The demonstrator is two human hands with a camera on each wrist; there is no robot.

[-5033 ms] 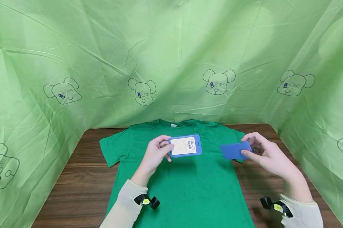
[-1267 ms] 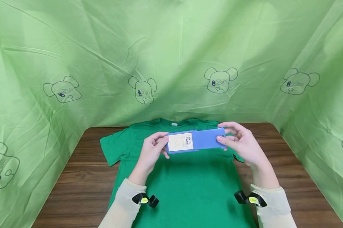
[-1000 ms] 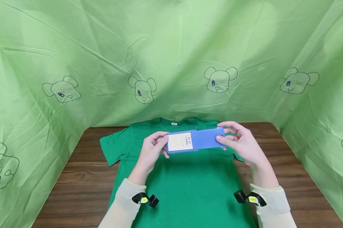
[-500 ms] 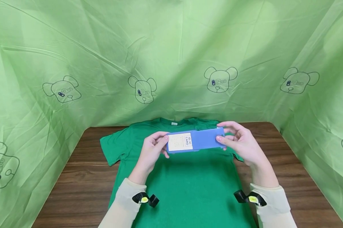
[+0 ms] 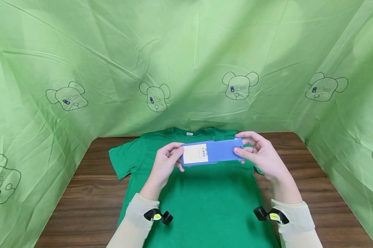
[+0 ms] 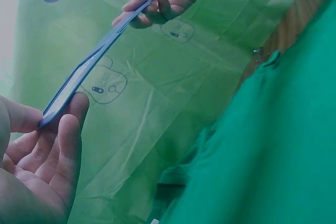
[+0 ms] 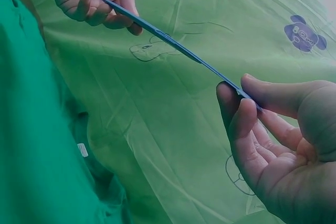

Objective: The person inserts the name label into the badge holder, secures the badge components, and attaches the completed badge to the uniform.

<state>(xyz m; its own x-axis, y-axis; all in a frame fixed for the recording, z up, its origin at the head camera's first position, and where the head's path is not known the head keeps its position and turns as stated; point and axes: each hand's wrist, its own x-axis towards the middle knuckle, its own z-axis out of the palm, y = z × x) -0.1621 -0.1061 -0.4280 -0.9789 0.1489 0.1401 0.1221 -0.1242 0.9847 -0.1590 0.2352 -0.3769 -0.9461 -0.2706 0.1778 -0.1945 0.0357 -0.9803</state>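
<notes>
My left hand pinches the left end of a blue ID card holder between thumb and fingers. Inside it sits a white card printed "ID/IC CARD". With thumb and fingers, my right hand pinches the far end of a flat blue cover panel. The panel's left end overlaps the holder's right part and hides some of the print. Seen edge-on in the right wrist view, panel and holder form one slightly bowed strip. Both are held up above a green T-shirt.
The T-shirt lies spread on a dark wood table, collar at the far edge. Light green cloth with bear-head outlines hangs behind and on both sides. Each sleeved wrist wears a small black camera.
Five seconds ago the panel was apart from the holder at the right; my right hand has brought it left onto the holder. Over the last half second it slid slightly further left, covering some print.
</notes>
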